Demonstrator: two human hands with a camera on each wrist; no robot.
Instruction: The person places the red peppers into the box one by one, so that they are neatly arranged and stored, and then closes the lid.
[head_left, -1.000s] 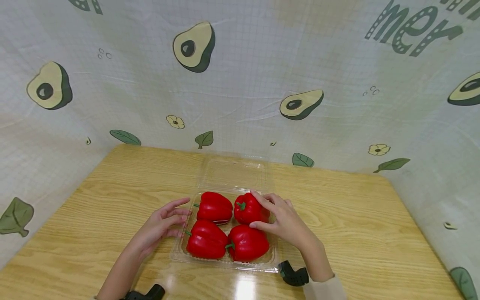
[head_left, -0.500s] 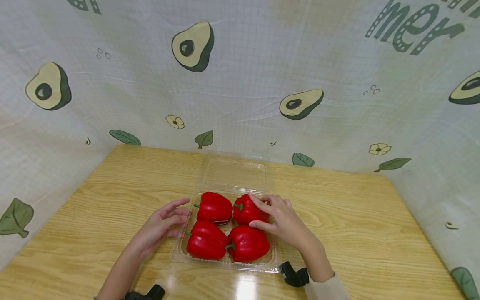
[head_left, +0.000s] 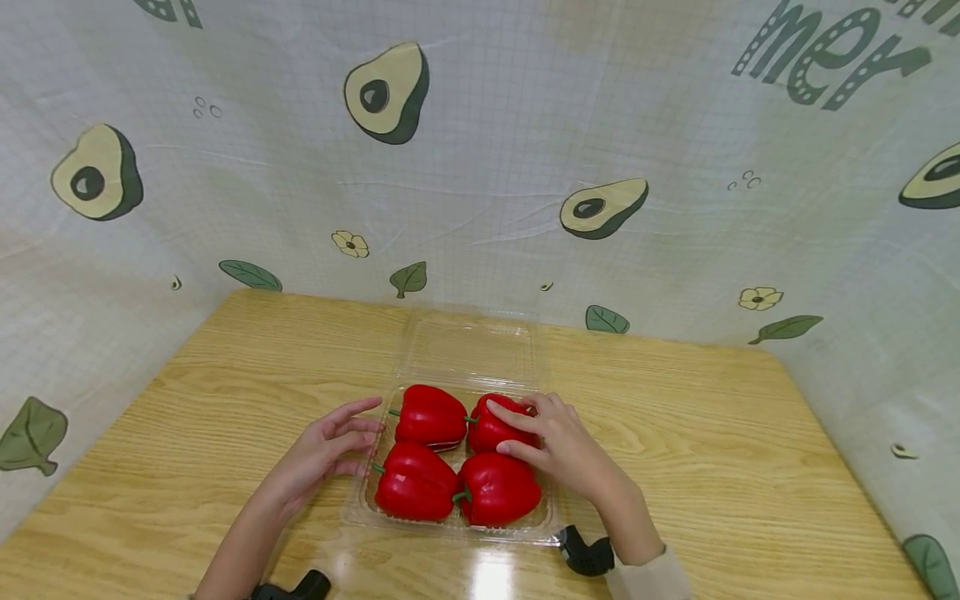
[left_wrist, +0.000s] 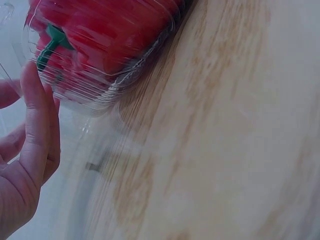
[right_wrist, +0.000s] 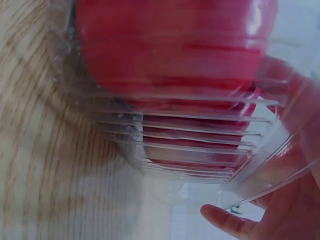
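In the head view, several red bell peppers sit in a clear plastic clamshell box (head_left: 448, 532), its lid (head_left: 468, 350) folded back. My right hand (head_left: 566, 442) grips the far-right bell pepper (head_left: 491, 432), thumb on the near side and fingers over the top and far side. That pepper's stem points left. Beside it are the far-left pepper (head_left: 429, 415), the near-left pepper (head_left: 415, 483) and the near-right pepper (head_left: 501, 490). My left hand (head_left: 322, 450) has loosely spread fingers at the box's left wall. In the left wrist view, a fingertip is right at the ribbed plastic.
A pale wooden table (head_left: 712, 450) bears the box. Behind and at the sides hangs a white cloth (head_left: 480, 150) printed with avocados and leaves. Black devices (head_left: 587, 552) sit at both wrists, the right one close to the box's front corner.
The far-right pepper has rolled in my right hand, its stem swinging from its upper face to point left. My right fingers have shifted slightly left and down. The left hand stays in place.
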